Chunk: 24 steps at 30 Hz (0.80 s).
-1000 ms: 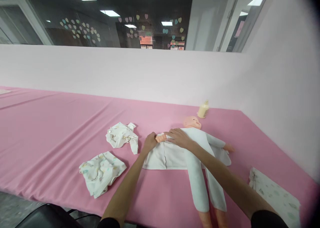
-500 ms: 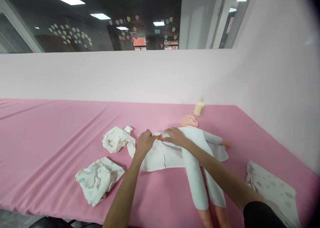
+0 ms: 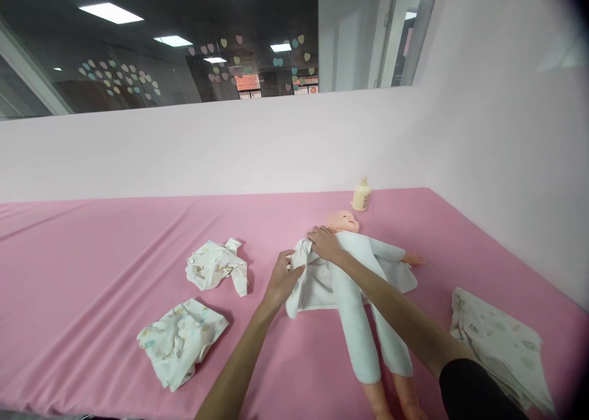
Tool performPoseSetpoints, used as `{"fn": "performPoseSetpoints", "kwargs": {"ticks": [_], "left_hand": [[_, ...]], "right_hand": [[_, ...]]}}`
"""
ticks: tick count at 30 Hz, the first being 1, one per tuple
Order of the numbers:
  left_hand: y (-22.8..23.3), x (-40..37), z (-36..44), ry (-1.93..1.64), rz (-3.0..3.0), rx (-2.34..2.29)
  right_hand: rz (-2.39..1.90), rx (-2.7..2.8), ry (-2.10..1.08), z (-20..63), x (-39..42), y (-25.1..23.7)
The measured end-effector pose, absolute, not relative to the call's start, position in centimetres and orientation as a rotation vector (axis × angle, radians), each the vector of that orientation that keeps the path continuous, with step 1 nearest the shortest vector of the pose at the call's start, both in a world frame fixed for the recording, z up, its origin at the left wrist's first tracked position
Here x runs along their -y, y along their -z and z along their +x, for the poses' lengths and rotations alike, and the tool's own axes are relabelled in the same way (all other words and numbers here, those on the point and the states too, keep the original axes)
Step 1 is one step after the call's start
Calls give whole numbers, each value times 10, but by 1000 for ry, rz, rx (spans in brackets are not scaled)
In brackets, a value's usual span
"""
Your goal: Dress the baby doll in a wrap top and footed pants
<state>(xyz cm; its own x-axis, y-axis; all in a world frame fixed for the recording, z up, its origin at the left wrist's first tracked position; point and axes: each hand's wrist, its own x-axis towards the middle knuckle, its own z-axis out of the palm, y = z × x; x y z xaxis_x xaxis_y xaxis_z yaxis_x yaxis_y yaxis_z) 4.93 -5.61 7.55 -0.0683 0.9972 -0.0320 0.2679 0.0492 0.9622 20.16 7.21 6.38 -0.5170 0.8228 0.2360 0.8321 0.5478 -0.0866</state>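
white garment (image 3: 313, 279) flap now lifted off doll (image 3: 363, 267) | left hand (image 3: 281, 280), right hand (image 3: 324, 243): fingers clamped on it

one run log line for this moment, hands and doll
left hand: gripping white garment flap | right hand: on garment at doll shoulder | doll: on its back on pink sheet | bottle: upright beyond head

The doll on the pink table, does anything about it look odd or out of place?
Nothing is damaged or spilled. The doll lies on its back, its white garment open and bunched to one side where the left hand and right hand grip it. Two crumpled cloths lie beside it.
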Motion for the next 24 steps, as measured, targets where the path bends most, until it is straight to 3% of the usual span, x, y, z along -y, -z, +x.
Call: {"fn": "performPoseSetpoints", "kwargs": {"ticks": [6,9,13,24], "left_hand": [[-58,76,82,-861,1618,-1311],[-55,75,76,-945,1670,-1327],[-49,63,49,-1056,1636,-1661],[-31,39,46,-486,2311,-2400]], "right_hand": [[-1502,2451,161,202,-67,-66],[-1570,2398,170,204,-66,-67],[-1634,2339,137,202,-65,-65],[-1714,2151,51,193,-62,-70]]}}
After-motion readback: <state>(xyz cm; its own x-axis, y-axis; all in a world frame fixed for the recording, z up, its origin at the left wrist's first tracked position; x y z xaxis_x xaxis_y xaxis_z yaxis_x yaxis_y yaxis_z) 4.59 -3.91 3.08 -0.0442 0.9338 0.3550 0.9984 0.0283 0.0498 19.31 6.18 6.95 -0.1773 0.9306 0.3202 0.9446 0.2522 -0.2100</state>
